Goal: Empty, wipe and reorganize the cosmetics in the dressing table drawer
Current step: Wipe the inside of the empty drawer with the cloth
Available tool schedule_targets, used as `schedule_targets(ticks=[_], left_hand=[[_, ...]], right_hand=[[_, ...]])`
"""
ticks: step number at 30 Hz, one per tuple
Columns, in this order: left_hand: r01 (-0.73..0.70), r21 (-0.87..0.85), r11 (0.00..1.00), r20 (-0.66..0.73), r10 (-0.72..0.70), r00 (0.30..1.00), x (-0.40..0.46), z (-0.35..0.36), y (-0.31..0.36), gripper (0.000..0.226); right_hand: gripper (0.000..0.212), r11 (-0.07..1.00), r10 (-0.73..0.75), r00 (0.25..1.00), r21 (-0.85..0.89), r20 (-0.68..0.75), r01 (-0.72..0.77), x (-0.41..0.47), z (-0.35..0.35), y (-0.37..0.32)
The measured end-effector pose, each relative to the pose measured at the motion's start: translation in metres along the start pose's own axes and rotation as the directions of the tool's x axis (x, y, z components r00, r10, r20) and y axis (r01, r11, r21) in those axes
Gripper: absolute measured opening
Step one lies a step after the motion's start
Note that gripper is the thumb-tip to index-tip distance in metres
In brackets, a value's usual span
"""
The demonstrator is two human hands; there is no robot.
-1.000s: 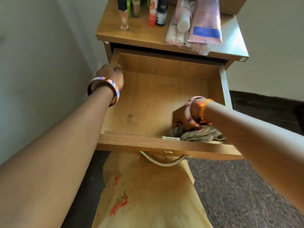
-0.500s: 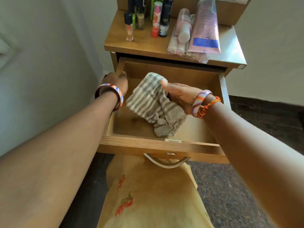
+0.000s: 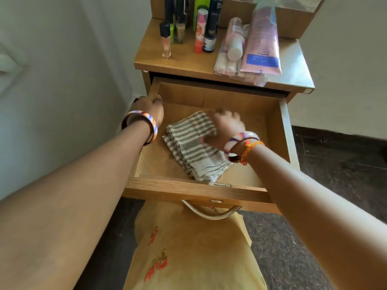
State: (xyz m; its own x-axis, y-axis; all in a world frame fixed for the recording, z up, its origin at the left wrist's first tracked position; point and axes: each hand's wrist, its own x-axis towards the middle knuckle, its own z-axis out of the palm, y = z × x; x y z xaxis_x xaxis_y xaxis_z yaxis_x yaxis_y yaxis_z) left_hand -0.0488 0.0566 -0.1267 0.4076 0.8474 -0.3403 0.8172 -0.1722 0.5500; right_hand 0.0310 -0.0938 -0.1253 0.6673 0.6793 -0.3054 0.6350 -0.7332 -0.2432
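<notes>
The left hand [image 3: 149, 108] grips the left wall of the open drawer [image 3: 274, 130], fingers curled over its edge. Inside lies only a striped cloth [image 3: 189, 147], pressed to the drawer floor by the blurred right hand [image 3: 225, 127], fingers bent onto it; half a second ago that hand held the cloth lifted. Cosmetics [image 3: 204, 32] stand on the worktop [image 3: 188, 63] above; a pink tube [image 3: 262, 40] lies right.

Both bare arms reach forward and down, each wrist ringed with bangles. The left hand [image 3: 149, 107] is curled closed over the drawer's [image 3: 272, 120] left wall near its back corner, thumb inside. The right hand [image 3: 225, 127], motion-blurred, is palm down with fingers bent, pressed on the striped cloth [image 3: 188, 147] in the drawer's middle.
</notes>
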Motion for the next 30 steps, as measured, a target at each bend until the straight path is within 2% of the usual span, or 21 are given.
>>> schedule_targets(ticks=[2,3,4,5,6,8,9,10,12,14,16,17,18,19,20,21,22,24,26,29,30], left_hand=[[-0.004,-0.018,1.000,-0.004,0.004,1.000,0.001,0.001,-0.001,0.054],[-0.005,-0.022,1.000,-0.010,0.005,1.000,0.001,0.001,-0.001,0.054],[-0.002,-0.024,1.000,-0.015,0.001,1.000,0.003,0.001,-0.002,0.053],[-0.001,-0.027,1.000,-0.021,0.000,1.000,0.004,0.001,-0.002,0.053],[-0.001,-0.028,1.000,-0.026,0.000,1.000,0.005,0.002,-0.003,0.053],[0.000,-0.036,0.999,-0.024,-0.001,1.000,0.005,0.003,-0.003,0.054],[0.004,-0.041,0.999,-0.022,-0.005,1.000,0.006,0.003,-0.002,0.055],[0.007,-0.043,0.999,-0.020,-0.008,1.000,0.006,0.003,-0.003,0.055],[0.004,-0.043,0.999,-0.015,-0.005,1.000,0.006,0.003,-0.002,0.054],[-0.002,-0.032,0.999,-0.013,0.002,1.000,0.003,0.003,-0.001,0.053],[-0.001,-0.015,1.000,-0.011,0.001,1.000,0.002,0.003,-0.002,0.054],[-0.002,-0.015,1.000,-0.010,0.002,1.000,0.002,0.003,-0.002,0.054],[-0.003,-0.019,1.000,-0.011,0.003,1.000,0.003,0.004,-0.003,0.055],[-0.005,-0.023,1.000,-0.012,0.005,1.000,0.004,0.004,-0.004,0.055],[-0.007,-0.029,1.000,-0.013,0.007,1.000,0.004,0.004,-0.004,0.054],[-0.011,-0.034,0.999,-0.015,0.010,1.000,0.004,0.003,-0.005,0.053],[-0.011,-0.040,0.999,-0.015,0.010,1.000,0.003,0.003,-0.005,0.052],[-0.012,-0.051,0.999,-0.022,0.011,1.000,0.002,0.003,-0.004,0.052],[-0.015,-0.052,0.999,-0.026,0.014,1.000,0.003,0.003,-0.003,0.051],[-0.020,-0.038,0.999,-0.030,0.019,0.999,0.004,0.003,-0.003,0.052],[-0.021,-0.037,0.999,-0.027,0.020,0.999,0.004,0.003,-0.004,0.052]], right_hand=[[0.071,0.955,-0.191,0.945,-0.172,0.264,0.241,-0.006,0.019,-0.028],[0.070,0.909,-0.267,0.900,-0.220,0.345,0.354,-0.007,0.028,-0.040],[0.068,0.872,-0.329,0.873,-0.240,0.359,0.427,-0.002,0.034,-0.046],[0.066,0.866,-0.353,0.880,-0.244,0.318,0.436,0.006,0.036,-0.046],[0.063,0.903,-0.318,0.917,-0.217,0.239,0.370,0.016,0.036,-0.043],[0.059,0.986,-0.122,0.989,-0.102,0.081,0.130,0.034,0.038,-0.038],[0.057,0.997,-0.075,0.996,-0.032,0.043,0.076,0.041,0.039,-0.040],[0.055,0.997,-0.081,0.997,-0.005,0.014,0.081,0.045,0.036,-0.047],[0.050,0.966,-0.256,0.967,-0.019,0.008,0.256,0.048,0.029,-0.057],[0.036,0.901,-0.419,0.891,-0.039,0.175,0.431,0.053,0.025,-0.046],[0.027,0.880,-0.369,0.822,-0.123,0.434,0.459,0.046,0.047,-0.026],[0.037,0.870,-0.313,0.803,-0.186,0.507,0.457,0.037,0.062,-0.019],[0.045,0.922,-0.266,0.834,-0.124,0.484,0.366,0.037,0.073,-0.017],[0.044,0.926,-0.309,0.847,-0.065,0.432,0.371,0.040,0.071,-0.017],[0.038,0.935,-0.349,0.871,0.067,0.346,0.349,0.044,0.064,-0.021],[0.033,0.924,-0.381,0.894,0.059,0.237,0.378,0.051,0.050,-0.027],[0.031,0.932,-0.357,0.931,0.088,0.071,0.350,0.055,0.031,-0.031],[0.037,0.969,-0.210,0.977,0.127,-0.042,0.214,0.066,0.023,-0.045],[0.043,0.961,-0.267,0.964,0.085,0.023,0.264,0.063,0.034,-0.055],[0.039,0.954,-0.298,0.949,0.011,0.098,0.299,0.056,0.033,-0.049],[0.040,0.957,-0.288,0.956,-0.016,0.059,0.290,0.059,0.028,-0.046]])
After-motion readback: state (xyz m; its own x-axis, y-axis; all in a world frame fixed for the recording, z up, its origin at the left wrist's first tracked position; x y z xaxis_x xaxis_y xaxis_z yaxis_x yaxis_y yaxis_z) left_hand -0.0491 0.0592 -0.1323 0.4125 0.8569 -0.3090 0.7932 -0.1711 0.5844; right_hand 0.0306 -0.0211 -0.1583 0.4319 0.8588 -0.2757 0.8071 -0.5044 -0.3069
